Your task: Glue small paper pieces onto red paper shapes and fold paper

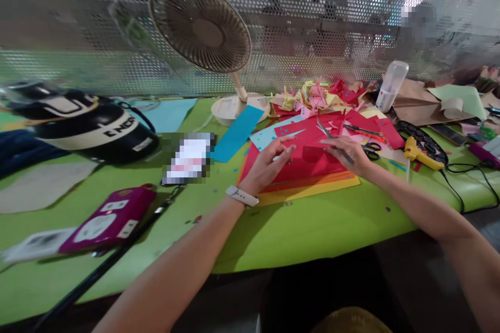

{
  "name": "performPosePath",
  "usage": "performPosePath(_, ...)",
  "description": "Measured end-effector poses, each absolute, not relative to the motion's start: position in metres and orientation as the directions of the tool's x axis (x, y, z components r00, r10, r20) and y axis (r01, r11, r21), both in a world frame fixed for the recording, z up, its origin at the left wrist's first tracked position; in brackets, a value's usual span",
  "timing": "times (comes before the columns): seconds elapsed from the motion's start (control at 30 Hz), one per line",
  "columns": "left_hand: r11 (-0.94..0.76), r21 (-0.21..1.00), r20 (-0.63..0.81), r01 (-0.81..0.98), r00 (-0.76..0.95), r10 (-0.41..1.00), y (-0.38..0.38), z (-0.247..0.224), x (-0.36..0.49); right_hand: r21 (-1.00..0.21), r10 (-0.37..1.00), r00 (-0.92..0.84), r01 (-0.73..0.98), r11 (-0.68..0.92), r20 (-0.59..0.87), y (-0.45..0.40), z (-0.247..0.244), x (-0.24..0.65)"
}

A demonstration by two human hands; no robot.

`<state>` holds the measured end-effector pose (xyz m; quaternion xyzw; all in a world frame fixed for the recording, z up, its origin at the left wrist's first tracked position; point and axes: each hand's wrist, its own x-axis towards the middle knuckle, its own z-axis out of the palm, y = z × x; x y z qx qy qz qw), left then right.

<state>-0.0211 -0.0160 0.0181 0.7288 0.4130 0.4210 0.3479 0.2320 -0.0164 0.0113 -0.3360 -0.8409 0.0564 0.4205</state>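
Note:
My left hand (269, 164), with a pale watch band at the wrist, hovers over the left part of a red paper sheet (304, 164). Its fingers are loosely bent and apart, and I see nothing between them. In my right hand (347, 152) is a slim grey metal tool that looks like tweezers (324, 127), slanting up to the left above the red paper. Orange and yellow sheets (312, 190) lie beneath the red one. A light blue sheet (269, 135) with small blue dots is behind my left hand.
Folded paper pieces (312, 96) are heaped at the back. Black scissors (372, 151) and a yellow glue gun (424, 155) with a cord lie right. A fan (211, 31), blue paper strip (239, 132), phone (189, 158), purple case (107, 221) and large bottle (89, 130) occupy the left.

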Motion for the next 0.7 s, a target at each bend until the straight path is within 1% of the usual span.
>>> performPosePath(0.13,-0.372,0.884,0.329,0.284,0.189,0.925,-0.01,0.013,-0.023,-0.503,0.679,-0.325,0.481,0.718,0.659,-0.017,0.016,0.233)
performPosePath(0.23,-0.334,0.898,0.293,0.287,0.178,0.939,-0.011,0.016,-0.022,-0.597,0.734,-0.274,0.441,0.67,0.622,-0.016,0.013,0.232)
performPosePath(0.3,-0.296,0.919,0.249,0.26,0.201,0.948,-0.015,0.019,-0.019,-0.619,0.75,-0.256,0.437,0.652,0.61,-0.015,0.01,0.231)
performPosePath(0.5,-0.116,0.992,0.094,0.04,0.368,0.925,-0.024,0.017,-0.007,-0.594,0.742,-0.274,0.46,0.66,0.612,-0.018,0.009,0.227)
performPosePath(0.6,-0.065,0.998,0.059,0.003,0.385,0.921,-0.023,0.01,-0.006,-0.552,0.727,-0.336,0.484,0.679,0.599,-0.022,0.011,0.225)
performPosePath(0.7,-0.028,0.999,0.037,-0.03,0.354,0.935,-0.021,0.005,-0.009,-0.495,0.712,-0.367,0.529,0.689,0.599,-0.025,0.016,0.225)
